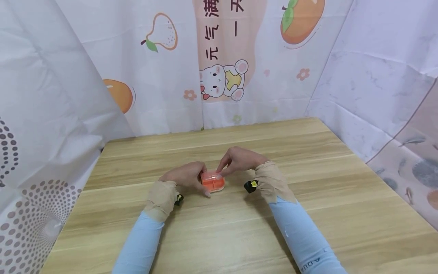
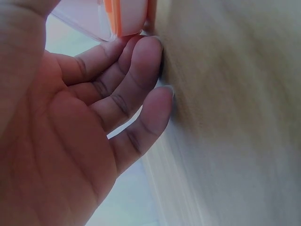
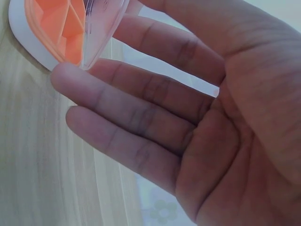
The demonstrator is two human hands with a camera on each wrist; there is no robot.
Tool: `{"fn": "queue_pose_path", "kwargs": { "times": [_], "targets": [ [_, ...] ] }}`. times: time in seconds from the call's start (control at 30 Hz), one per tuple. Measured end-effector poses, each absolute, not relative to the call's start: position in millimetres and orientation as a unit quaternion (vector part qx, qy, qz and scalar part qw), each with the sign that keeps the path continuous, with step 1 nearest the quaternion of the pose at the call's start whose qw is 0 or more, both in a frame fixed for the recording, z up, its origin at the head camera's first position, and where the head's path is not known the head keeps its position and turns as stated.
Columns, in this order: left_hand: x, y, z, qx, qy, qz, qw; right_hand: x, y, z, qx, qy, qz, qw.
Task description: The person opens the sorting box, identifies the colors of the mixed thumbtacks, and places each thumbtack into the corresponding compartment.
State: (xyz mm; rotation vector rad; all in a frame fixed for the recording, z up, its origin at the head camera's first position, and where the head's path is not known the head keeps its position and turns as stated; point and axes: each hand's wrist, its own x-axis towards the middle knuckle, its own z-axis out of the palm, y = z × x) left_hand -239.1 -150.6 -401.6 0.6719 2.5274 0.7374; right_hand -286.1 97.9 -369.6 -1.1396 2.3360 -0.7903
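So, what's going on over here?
A person at a wooden table is handling a small orange-and-white box with both bare hands. The left hand holds the box from its side, while the right hand has its fingertips on the clear lid. At this moment the lid stands tilted open, leaving orange compartments showing inside.

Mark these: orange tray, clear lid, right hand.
Orange tray (image 3: 49, 21): right wrist view, inside a compartment.
Clear lid (image 3: 100, 30): right wrist view, transparent panel.
Right hand (image 1: 241, 158): head view, back of the hand.
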Motion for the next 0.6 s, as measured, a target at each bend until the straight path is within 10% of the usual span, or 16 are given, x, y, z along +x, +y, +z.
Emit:
{"fn": "queue_pose_path", "kwargs": {
  "times": [0.6],
  "targets": [
    [-241.2,-152.1,-400.0,0.274,0.909,0.244,0.197,-286.8,99.3,-371.1,-0.378,0.828,-0.329,0.252]
  ]
}}
